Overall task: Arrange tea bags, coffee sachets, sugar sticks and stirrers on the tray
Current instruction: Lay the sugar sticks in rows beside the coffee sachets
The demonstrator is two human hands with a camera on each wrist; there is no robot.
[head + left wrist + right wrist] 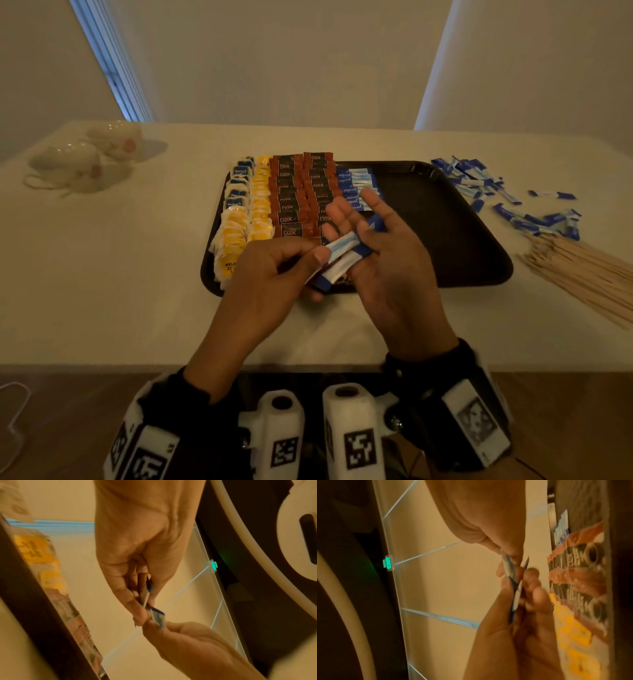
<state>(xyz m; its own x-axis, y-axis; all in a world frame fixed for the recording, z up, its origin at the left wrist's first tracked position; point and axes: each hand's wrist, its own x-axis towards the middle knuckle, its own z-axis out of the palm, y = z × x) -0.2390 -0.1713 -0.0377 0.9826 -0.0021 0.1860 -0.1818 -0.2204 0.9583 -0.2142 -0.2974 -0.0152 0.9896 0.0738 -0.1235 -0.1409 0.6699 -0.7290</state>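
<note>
over the tray's near edge, both hands pinching blue sugar sticks, count unclear

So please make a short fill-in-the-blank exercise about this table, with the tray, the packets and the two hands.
1. Both hands, left hand and right hand, hold blue and white ____ sticks.
2. The wooden stirrers lie on the table, to the ____ of the tray.
3. The red-brown coffee sachets lie between the yellow tea bags and the ____ sugar sticks.

Missing words: sugar; right; blue
</note>
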